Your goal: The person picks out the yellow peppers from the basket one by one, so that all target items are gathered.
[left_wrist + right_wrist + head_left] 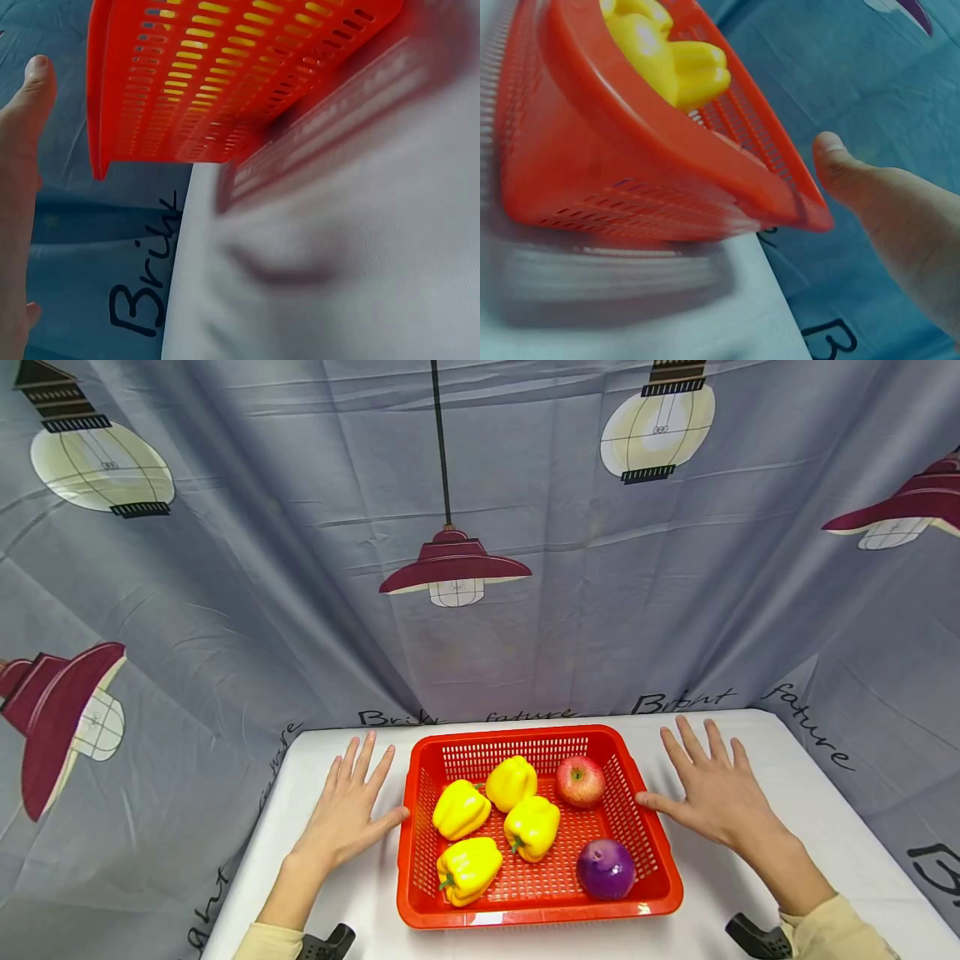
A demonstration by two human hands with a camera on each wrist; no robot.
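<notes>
A red plastic basket (408,877) with slotted walls stands on the white table. Several yellow bell peppers (532,828) lie in its left half and middle. An apple (581,781) sits at the back right, and a round, glossy purple vegetable, perhaps an onion (606,869), at the front right. My left hand (348,814) is spread beside the basket's left side, its thumb near the rim. Spread likewise, my right hand (712,793) is beside the right side, thumb by the rim. In the wrist views each thumb appears apart from the basket, and neither hand holds anything.
The white tabletop (757,743) extends on both sides of the basket. A grey-blue curtain (300,568) printed with lamps and lettering hangs behind and around the table. Dark wrist devices (759,937) show at both sleeves.
</notes>
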